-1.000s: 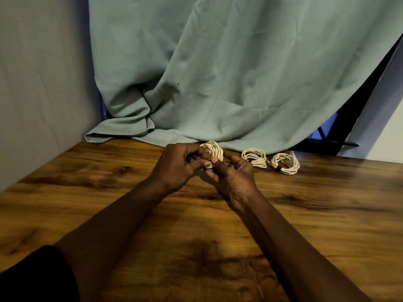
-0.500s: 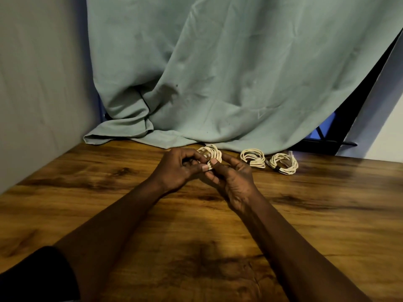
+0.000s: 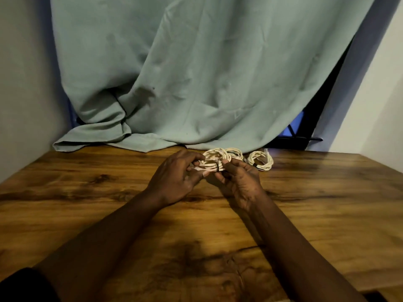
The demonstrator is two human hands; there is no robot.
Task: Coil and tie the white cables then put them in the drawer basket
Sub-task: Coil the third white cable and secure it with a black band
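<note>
Wooden table, teal curtain behind; a coil is pinched between left hand and right hand, lying crosswise; two tied coils just beyond the right.

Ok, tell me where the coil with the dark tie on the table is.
In the head view, the tied coil lies at the table's far edge, right of the hands, beside another coil, below the curtain.

One head-worn camera looks forward and down over the table.
</note>
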